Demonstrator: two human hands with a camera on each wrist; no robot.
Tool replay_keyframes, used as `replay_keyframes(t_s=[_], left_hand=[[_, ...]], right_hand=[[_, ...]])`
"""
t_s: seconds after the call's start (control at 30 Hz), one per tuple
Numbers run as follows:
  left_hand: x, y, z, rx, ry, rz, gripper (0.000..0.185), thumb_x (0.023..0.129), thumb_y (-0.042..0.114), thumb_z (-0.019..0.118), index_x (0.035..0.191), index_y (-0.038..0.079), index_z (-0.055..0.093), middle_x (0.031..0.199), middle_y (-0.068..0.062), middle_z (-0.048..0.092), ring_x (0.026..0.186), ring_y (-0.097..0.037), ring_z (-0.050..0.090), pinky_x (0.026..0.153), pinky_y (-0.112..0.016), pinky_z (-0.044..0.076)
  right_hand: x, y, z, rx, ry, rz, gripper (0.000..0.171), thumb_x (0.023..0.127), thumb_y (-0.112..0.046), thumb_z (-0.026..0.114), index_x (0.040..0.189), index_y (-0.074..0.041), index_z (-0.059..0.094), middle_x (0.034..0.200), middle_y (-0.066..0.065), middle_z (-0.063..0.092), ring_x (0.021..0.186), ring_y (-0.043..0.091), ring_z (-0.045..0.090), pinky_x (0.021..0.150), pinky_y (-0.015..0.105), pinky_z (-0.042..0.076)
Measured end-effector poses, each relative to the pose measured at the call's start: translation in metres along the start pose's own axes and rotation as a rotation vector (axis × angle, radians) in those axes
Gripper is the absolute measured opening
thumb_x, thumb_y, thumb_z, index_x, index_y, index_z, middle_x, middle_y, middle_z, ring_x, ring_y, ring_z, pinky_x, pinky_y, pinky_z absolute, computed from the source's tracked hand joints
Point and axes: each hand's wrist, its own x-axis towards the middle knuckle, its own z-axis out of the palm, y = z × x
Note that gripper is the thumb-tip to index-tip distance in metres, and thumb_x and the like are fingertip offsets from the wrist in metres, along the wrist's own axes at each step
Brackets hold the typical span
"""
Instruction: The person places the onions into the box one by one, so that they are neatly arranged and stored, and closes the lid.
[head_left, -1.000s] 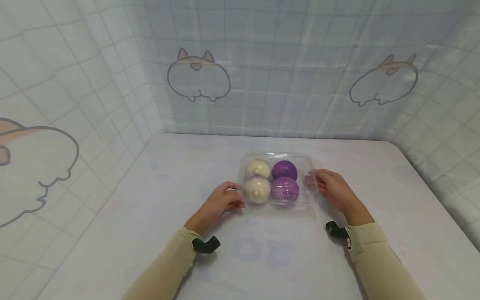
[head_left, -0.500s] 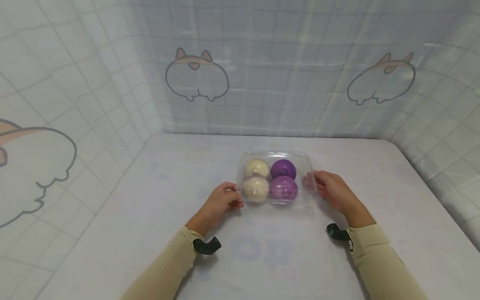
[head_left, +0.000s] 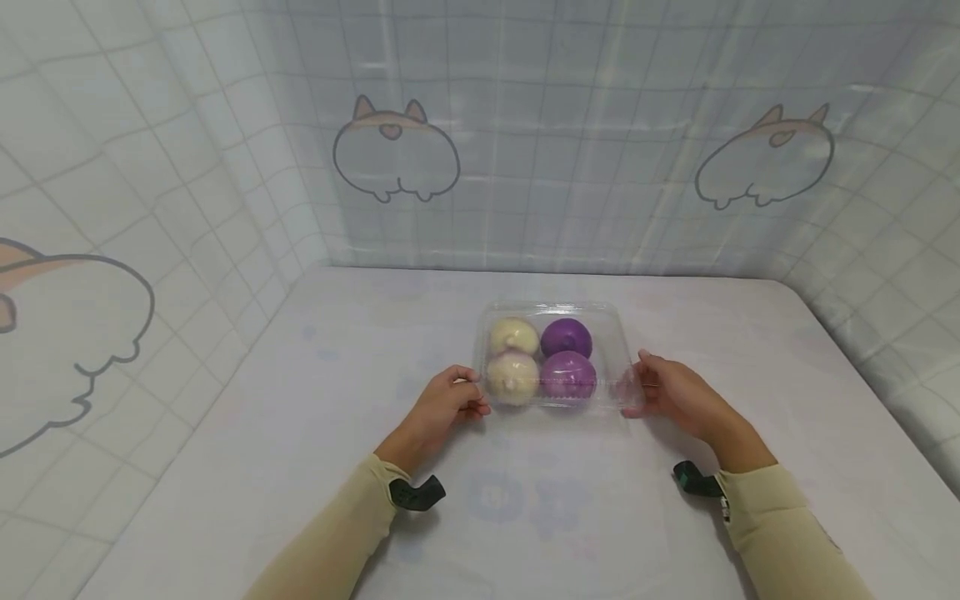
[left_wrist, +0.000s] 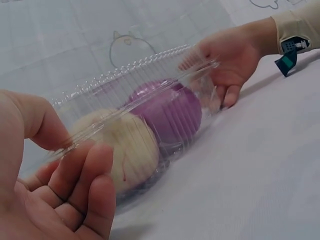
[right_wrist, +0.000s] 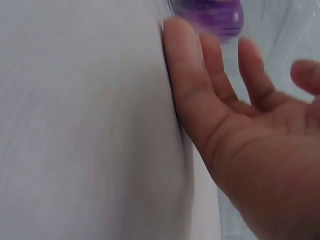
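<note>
Right now I have both hands on the box point(head_left: 553, 357), a clear lidded clamshell sitting on the counter point(head_left: 247, 467) near the middle, with two cream buns point(head_left: 514, 377) in its left half and two purple buns point(head_left: 567, 375) in its right half. My left hand point(head_left: 442, 404) sits at the box's near left corner; the left wrist view shows thumb above and fingers curled below, pinching the lid's rim. My right hand point(head_left: 671, 392) is at the near right corner, fingers loosely spread and only partly bent, tips against the plastic edge. Whether it truly grips the rim or only touches it, I cannot tell; the right wrist view is blurred.

To do this well, I judge that I should keep the pinch on the thin rim only, not on the domes, since the plastic looks flimsy and would buckle onto the buns. Both corners should get even pressure so the box stays flat on the counter and does not twist.

Against the frame a second ago, my right hand has slid from the box's right side toward its near right corner, closer to me. The left hand and the box sit about as before.
</note>
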Motion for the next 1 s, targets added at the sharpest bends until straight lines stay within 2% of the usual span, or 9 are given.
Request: replay_keyframes(t_s=[0.13, 0.23, 0.47, 0.63, 0.83, 1.0], left_hand=[[0.0, -0.002, -0.002, -0.025, -0.001, 0.013, 0.022, 0.089, 0.0, 0.053, 0.11, -0.002, 0.047, 0.074, -0.007, 0.063, 0.069, -0.017, 0.065, 0.069, -0.029, 0.051], [0.001, -0.003, -0.003, -0.05, 0.0, 0.01, 0.021, 0.088, -0.001, 0.052, 0.108, -0.001, 0.048, 0.074, -0.007, 0.063, 0.069, -0.018, 0.065, 0.069, -0.029, 0.051], [0.002, -0.004, -0.005, -0.081, -0.022, 0.009, 0.021, 0.086, 0.0, 0.051, 0.107, 0.001, 0.046, 0.075, -0.008, 0.063, 0.07, -0.019, 0.065, 0.069, -0.03, 0.052], [0.001, -0.006, -0.005, -0.08, -0.035, 0.01, 0.022, 0.087, 0.0, 0.051, 0.108, 0.0, 0.046, 0.076, -0.008, 0.063, 0.071, -0.019, 0.065, 0.07, -0.031, 0.052], [0.0, -0.006, -0.004, -0.072, -0.062, 0.018, 0.019, 0.09, 0.0, 0.053, 0.108, 0.001, 0.046, 0.079, -0.007, 0.065, 0.075, -0.02, 0.067, 0.073, -0.032, 0.053], [0.0, -0.004, -0.003, -0.069, -0.068, 0.026, 0.019, 0.09, 0.0, 0.053, 0.108, 0.0, 0.046, 0.08, -0.007, 0.065, 0.075, -0.019, 0.066, 0.072, -0.032, 0.053]], right_hand=[[-0.008, 0.003, -0.004, -0.054, -0.125, -0.072, 0.037, 0.109, -0.023, 0.035, 0.111, 0.01, 0.052, 0.107, 0.019, 0.064, 0.099, 0.033, 0.068, 0.087, 0.045, 0.056], [-0.011, 0.004, -0.007, -0.102, -0.213, -0.148, 0.03, 0.108, -0.017, 0.041, 0.106, 0.009, 0.056, 0.105, 0.019, 0.065, 0.101, 0.03, 0.069, 0.089, 0.042, 0.056], [-0.012, 0.008, -0.01, -0.121, -0.307, -0.224, 0.021, 0.104, -0.009, 0.046, 0.103, 0.009, 0.057, 0.105, 0.025, 0.064, 0.1, 0.03, 0.067, 0.089, 0.042, 0.055], [-0.013, 0.009, -0.008, -0.133, -0.319, -0.225, 0.02, 0.103, -0.01, 0.049, 0.104, 0.01, 0.053, 0.108, 0.029, 0.064, 0.1, 0.031, 0.068, 0.088, 0.042, 0.056], [-0.013, 0.009, -0.006, -0.151, -0.28, -0.199, 0.017, 0.102, -0.009, 0.048, 0.098, 0.008, 0.05, 0.105, 0.027, 0.066, 0.097, 0.03, 0.069, 0.085, 0.039, 0.057], [-0.013, 0.007, -0.004, -0.162, -0.256, -0.175, 0.025, 0.102, -0.009, 0.046, 0.095, 0.014, 0.053, 0.101, 0.025, 0.068, 0.094, 0.03, 0.069, 0.084, 0.038, 0.057]])
